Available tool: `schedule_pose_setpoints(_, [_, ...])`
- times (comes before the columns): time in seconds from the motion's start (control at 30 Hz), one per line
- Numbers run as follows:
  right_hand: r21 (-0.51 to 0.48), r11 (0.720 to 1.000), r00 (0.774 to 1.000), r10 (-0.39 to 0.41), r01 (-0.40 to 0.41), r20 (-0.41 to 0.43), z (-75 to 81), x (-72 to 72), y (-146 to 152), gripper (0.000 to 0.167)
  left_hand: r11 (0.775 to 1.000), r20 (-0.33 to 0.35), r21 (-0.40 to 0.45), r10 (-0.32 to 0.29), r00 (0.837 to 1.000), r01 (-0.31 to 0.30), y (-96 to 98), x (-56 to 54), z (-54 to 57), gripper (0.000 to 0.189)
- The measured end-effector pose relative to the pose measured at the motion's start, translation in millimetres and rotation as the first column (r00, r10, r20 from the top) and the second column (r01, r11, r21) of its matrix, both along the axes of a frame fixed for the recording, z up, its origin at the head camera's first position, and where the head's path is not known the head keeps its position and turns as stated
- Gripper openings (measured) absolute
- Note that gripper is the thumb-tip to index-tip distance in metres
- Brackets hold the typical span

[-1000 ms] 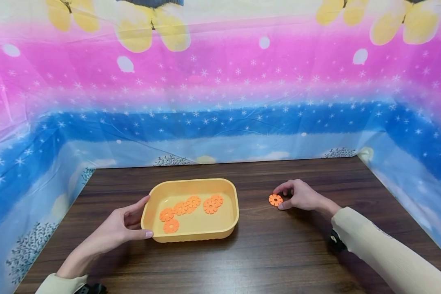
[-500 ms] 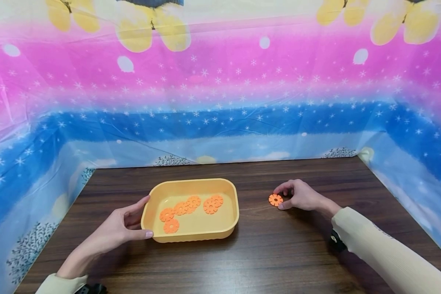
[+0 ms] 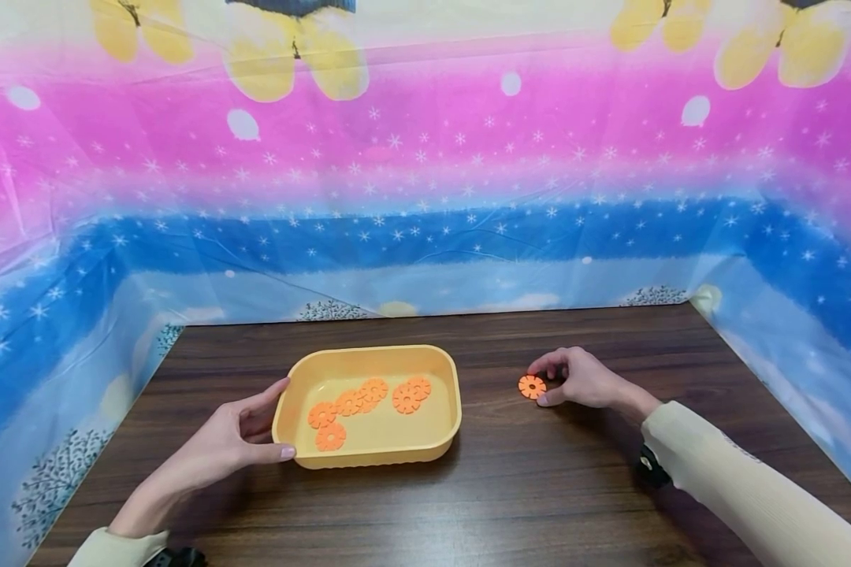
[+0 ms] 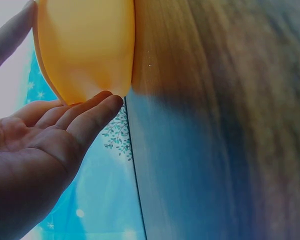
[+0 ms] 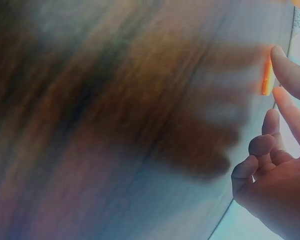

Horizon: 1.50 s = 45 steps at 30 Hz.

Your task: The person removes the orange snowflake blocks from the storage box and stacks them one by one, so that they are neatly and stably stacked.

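Now, the left hand grips the yellow box by its end; best hold it steady. Loose discs lie in the box, right of that hand. Further right, the right hand pinches one orange disc, between finger and thumb; squeeze softly by the edge. I can't read any writing.

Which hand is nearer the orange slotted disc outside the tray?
Right. The right hand pinches the orange slotted disc by its edge; the left hand, farther off, grips the left end of the yellow tray.
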State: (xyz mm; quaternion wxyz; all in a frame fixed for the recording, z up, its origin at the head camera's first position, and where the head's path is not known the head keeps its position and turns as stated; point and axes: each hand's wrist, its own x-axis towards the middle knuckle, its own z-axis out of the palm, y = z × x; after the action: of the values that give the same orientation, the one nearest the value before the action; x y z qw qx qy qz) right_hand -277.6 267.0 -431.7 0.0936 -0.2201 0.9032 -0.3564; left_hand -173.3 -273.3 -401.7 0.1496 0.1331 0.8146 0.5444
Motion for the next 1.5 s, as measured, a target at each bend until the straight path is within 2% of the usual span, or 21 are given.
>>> schedule_pose_setpoints(0.13, [-0.008,1.0,1.0,0.0,0.0,0.003,5.6,2.0,-6,0.042,1.0,-0.018,-0.008,-0.007,1.0,0.007,-0.8,-0.7,0.9,0.101])
schedule_pose_setpoints(0.27, [-0.017,1.0,1.0,0.012,-0.012,0.017,17.6,5.8,-19,0.041,0.999,-0.052,-0.039,-0.01,0.999,0.008,-1.9,-1.0,1.3,0.101])
schedule_pose_setpoints(0.5, [-0.012,0.994,0.993,0.109,-0.109,-0.041,39.5,13.0,-49,0.042,0.999,-0.051,-0.036,-0.016,0.999,0.014,-2.4,-1.1,2.4,0.102])
schedule_pose_setpoints(0.83, [-0.009,0.98,0.978,0.198,-0.199,-0.062,63.4,20.2,-100,0.04,0.998,-0.057,-0.053,-0.016,0.998,0.013,-2.1,-3.2,2.7,0.101])
schedule_pose_setpoints(1.2, [-0.007,0.96,0.959,0.278,-0.278,-0.055,71.2,17.6,-136,0.037,0.999,-0.039,-0.045,-0.01,0.999,0.008,-1.5,-4.7,1.5,0.103])
schedule_pose_setpoints(1.5, [-0.005,0.947,0.946,0.321,-0.322,-0.046,67.9,12.7,-163,0.033,0.999,-0.034,-0.038,-0.001,0.999,-0.001,-2.0,-5.2,-0.3,0.104])
